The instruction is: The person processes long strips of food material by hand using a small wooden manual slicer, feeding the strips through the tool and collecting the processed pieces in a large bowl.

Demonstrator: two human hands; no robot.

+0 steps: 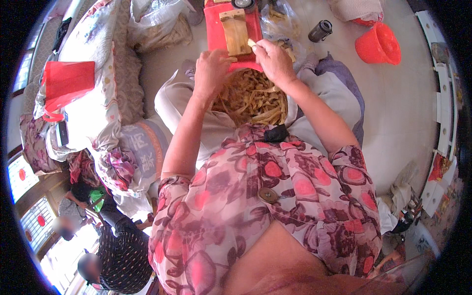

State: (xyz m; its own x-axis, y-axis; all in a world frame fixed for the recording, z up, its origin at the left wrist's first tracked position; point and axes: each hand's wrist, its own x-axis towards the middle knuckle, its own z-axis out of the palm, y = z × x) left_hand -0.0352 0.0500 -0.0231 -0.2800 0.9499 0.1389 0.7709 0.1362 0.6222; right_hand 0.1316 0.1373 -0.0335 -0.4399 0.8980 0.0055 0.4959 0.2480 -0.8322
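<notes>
My right hand (274, 61) pinches a small pale-yellow strip (251, 43), which sticks out past its fingertips at the right edge of a wooden board (236, 33). The board lies on a red plastic surface (214, 30). Across from it, my left hand (212, 71) has its fingers curled together by the board's near left corner; what they hold, if anything, is too small to make out. Below both hands, between my legs, is a heap of brownish-yellow strips (253, 101). A red rim (243, 65) shows at the heap's far side.
Beyond the board stand a clear bag (279, 22) of pale pieces and a dark bottle (320, 30). A red bucket (377, 44) is at right. To the left are a white sack (160, 22) and a cloth-covered bed with a red bag (70, 84). Two people are at lower left.
</notes>
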